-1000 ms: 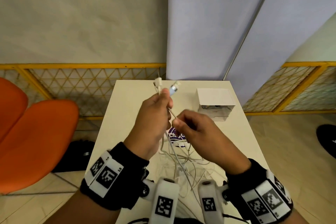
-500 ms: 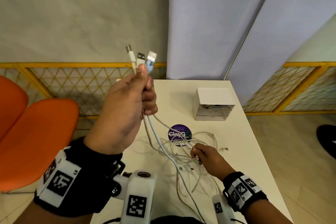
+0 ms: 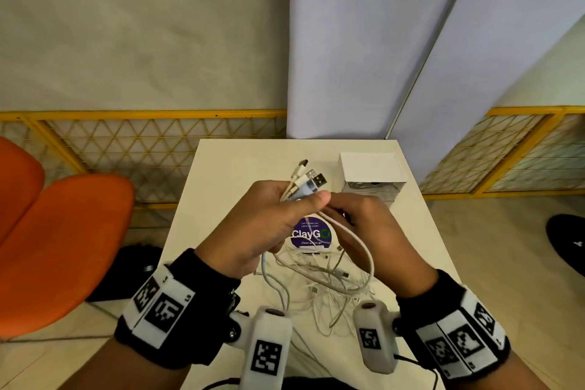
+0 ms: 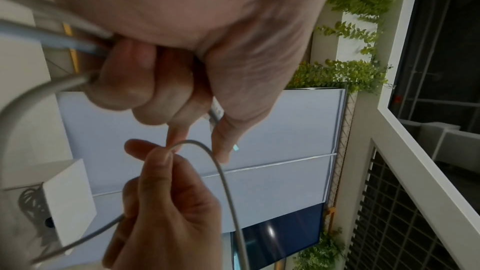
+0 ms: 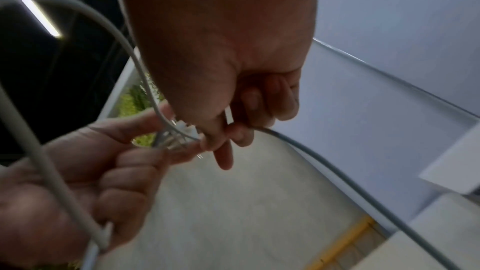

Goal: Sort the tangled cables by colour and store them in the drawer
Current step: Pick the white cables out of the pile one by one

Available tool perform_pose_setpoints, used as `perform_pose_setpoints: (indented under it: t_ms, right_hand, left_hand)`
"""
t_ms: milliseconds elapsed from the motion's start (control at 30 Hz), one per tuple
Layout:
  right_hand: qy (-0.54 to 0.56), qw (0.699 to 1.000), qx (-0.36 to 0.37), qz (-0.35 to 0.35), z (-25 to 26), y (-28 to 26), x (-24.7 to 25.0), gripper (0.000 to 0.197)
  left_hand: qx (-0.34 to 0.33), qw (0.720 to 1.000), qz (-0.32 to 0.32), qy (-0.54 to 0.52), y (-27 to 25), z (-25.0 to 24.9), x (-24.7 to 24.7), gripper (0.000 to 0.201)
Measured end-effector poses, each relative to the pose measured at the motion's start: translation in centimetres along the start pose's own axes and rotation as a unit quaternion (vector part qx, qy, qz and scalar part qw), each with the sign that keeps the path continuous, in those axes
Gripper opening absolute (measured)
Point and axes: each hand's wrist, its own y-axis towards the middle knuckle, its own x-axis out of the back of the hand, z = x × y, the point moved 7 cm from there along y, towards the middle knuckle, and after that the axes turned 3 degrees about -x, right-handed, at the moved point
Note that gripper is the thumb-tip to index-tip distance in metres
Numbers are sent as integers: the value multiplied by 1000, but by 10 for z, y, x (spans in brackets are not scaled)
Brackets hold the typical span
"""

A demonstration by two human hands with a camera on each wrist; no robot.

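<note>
The white cables (image 3: 319,275) lie in a loose tangle on the near half of the table (image 3: 221,168), and several of them rise into the left hand (image 3: 269,228), whose fingers are curled tight round a bundle of plug ends (image 3: 308,182) that stick out above the thumb. The right hand (image 3: 370,231), just beside it, pinches 1 thin white strand (image 4: 207,151) between thumb and forefinger, the other fingers folded in. The step in hand looks like adding another end to the gathered bundle, and it would go best by keeping the left grip firm near the plugs while the right hand follows its strand back through the heap, lifting it over crossings rather than tugging, since a hard pull would likely cinch the knots. The small white drawer unit (image 3: 372,174) stands at the far right of the table, well apart from the heap; it appears shut, with dark cable faintly showing behind its clear front. A round purple sticker (image 3: 308,233) under the cables reads "ClayGO", with smaller lines that seem to say "Clean as you go". The wrist bands carry black-and-white square markers; the left band shows "L5".
</note>
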Motion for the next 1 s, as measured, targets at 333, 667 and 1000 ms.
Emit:
perform_pose_setpoints:
  t_ms: [333,667,1000]
  right_hand:
    - [4,999,-37,-19,12,7,19,26]
    - [80,982,-167,30,-89,-25,-30,34]
    - [43,963,-257,61,-175,-67,-77,24]
  left_hand:
    - [-85,994,-53,38,0,-23,16,37]
    - [-167,975,-78,-124,-12,-55,49,28]
    - [-179,970,-98,-129,-22,-47,60,28]
